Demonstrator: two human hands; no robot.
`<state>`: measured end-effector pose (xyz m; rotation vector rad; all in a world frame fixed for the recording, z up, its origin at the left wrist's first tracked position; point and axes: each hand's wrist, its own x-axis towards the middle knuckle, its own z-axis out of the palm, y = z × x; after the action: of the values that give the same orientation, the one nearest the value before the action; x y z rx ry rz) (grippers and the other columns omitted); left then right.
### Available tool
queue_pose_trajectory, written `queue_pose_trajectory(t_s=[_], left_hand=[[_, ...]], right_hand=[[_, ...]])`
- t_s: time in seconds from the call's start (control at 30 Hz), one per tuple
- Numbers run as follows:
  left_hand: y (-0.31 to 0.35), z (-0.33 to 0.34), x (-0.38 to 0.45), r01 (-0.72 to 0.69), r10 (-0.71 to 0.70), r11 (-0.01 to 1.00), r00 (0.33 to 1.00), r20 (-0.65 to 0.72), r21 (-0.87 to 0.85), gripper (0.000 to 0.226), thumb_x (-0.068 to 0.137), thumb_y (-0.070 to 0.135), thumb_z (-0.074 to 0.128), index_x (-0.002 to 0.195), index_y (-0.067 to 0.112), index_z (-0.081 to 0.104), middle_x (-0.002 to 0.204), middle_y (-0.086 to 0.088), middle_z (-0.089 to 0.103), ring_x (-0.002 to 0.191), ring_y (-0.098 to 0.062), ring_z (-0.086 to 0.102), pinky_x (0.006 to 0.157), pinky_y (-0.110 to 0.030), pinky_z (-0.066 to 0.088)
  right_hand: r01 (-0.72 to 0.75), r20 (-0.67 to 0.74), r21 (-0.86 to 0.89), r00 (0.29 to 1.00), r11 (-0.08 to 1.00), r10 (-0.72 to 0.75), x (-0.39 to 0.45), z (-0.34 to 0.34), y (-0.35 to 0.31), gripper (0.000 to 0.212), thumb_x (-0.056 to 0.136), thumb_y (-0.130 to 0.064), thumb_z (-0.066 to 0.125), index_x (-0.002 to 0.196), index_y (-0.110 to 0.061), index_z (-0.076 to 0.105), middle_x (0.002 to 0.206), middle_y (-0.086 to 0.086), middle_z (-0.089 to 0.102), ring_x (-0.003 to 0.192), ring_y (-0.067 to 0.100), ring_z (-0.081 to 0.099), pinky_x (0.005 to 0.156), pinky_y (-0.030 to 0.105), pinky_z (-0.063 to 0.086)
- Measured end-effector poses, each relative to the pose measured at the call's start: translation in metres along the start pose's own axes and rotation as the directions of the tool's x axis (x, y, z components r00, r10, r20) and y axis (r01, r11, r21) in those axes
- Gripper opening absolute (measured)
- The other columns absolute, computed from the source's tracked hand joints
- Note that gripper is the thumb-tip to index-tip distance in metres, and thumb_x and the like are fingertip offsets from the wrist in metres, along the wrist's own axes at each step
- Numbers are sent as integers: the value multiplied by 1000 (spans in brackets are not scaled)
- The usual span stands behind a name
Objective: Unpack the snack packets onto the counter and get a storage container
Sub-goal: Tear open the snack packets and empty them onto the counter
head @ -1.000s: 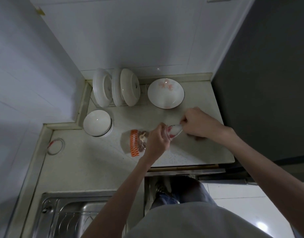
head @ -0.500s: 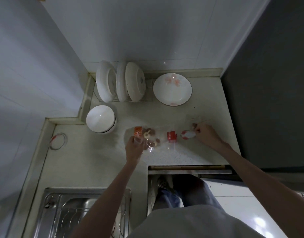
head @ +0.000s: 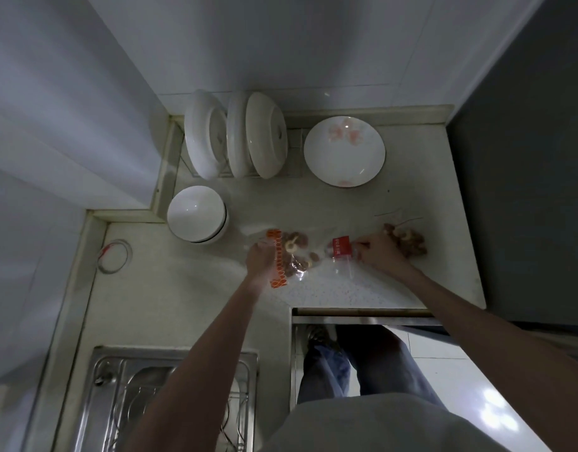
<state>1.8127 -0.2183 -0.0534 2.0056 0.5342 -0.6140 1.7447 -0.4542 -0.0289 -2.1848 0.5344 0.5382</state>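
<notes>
I see my left hand (head: 260,260) with its grip curled on the crinkly clear plastic snack packet with an orange patterned edge (head: 289,256), long axis running near-to-far on the speckled pale stone counter (head: 330,291). My right hand (head: 377,252) pinches a clear red-labelled packet (head: 341,247) beside loose brown snacks (head: 408,241).

On the counter (head: 362,282) before you, three snack packets lie in a row. Your left hand (head: 261,260) rests on the leftmost packet (head: 289,256); your right hand (head: 380,252) lies between the middle packet (head: 341,247) and the rightmost packet (head: 408,241). Behind them, plates stand on edge in a rack (head: 235,135), with a flat plate (head: 344,151) to its right. A bowl (head: 196,213) sits left of the packets. The sink (head: 170,399) lies nearest you, at lower left.
</notes>
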Motion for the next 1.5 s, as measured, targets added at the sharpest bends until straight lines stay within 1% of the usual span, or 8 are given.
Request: queue_pose_trajectory(t_s=[0.13, 0.4, 0.53, 0.77, 0.9, 1.13, 1.27, 1.5], left_hand=[[3, 6, 3, 53, -50, 998, 995, 88, -28, 30, 97, 16, 47, 67, 16, 53, 63, 0, 53, 57, -14, 51, 64, -32, 47], [14, 4, -7, -105, 164, 911, 980, 116, -399, 18, 63, 18, 69, 80, 23, 72, 72, 8, 71, 65, -5, 66, 54, -20, 51], [13, 11, -10, -136, 195, 915, 973, 121, -381, 26, 62, 12, 61, 85, 15, 71, 73, 5, 70, 65, -4, 65, 53, -17, 48], [11, 17, -7, -164, 244, 897, 958, 149, -411, 13, 76, 6, 62, 80, 17, 66, 71, 7, 68, 62, -2, 62, 53, -16, 49], [12, 21, 2, -78, 138, 914, 983, 122, -399, 10, 79, 15, 70, 83, 24, 68, 73, 14, 72, 65, 1, 67, 54, -14, 49], [3, 33, 14, -18, 58, 938, 992, 108, -347, 10, 84, 24, 71, 90, 16, 70, 75, 10, 73, 69, -3, 69, 58, -19, 53], [-2, 31, 16, -71, 107, 927, 991, 76, -369, 7, 87, 25, 67, 83, 19, 65, 74, 10, 68, 68, -2, 65, 60, -17, 51], [-1, 34, 22, -55, 84, 942, 994, 73, -332, 11, 96, 16, 51, 90, 15, 60, 87, -6, 63, 80, -17, 61, 74, -33, 51]], right_hand=[[-36, 42, 85, 999, 996, 32, 4, -2, -1, 37, 92, -3, 49, 59, -15, 61, 58, 1, 56, 54, 9, 48, 51, 14, 35], [-104, 58, 463, 994, 880, 87, -4, -32, 0, 27, 95, -3, 49, 118, -4, 64, 101, 14, 68, 89, 24, 67, 80, 32, 58], [-125, -17, 191, 991, 974, 130, -5, -31, -2, 25, 95, -2, 45, 110, 3, 65, 105, 15, 67, 95, 29, 67, 83, 39, 57], [-83, -60, -34, 995, 996, 81, -1, -29, -6, 22, 84, -22, 66, 65, -13, 64, 50, -5, 57, 40, 5, 54, 30, 6, 30], [-97, -11, -31, 995, 995, 96, 6, -23, -8, 40, 86, -2, 59, 52, -20, 49, 34, -9, 48, 26, -3, 46, 27, 6, 27], [-59, 13, -87, 998, 994, 60, 18, -4, -13, 21, 91, -5, 49, 77, 0, 64, 66, 10, 62, 42, 13, 63, 40, 25, 51], [81, -93, -213, 990, 974, -103, 29, -1, -21, 42, 93, -11, 44, 51, -11, 44, 48, 5, 42, 44, 15, 41, 54, 28, 36], [191, -185, -278, 951, 941, -248, 49, -6, -33, 32, 89, -7, 52, 62, 5, 62, 59, 24, 61, 48, 26, 45, 51, 30, 34]])
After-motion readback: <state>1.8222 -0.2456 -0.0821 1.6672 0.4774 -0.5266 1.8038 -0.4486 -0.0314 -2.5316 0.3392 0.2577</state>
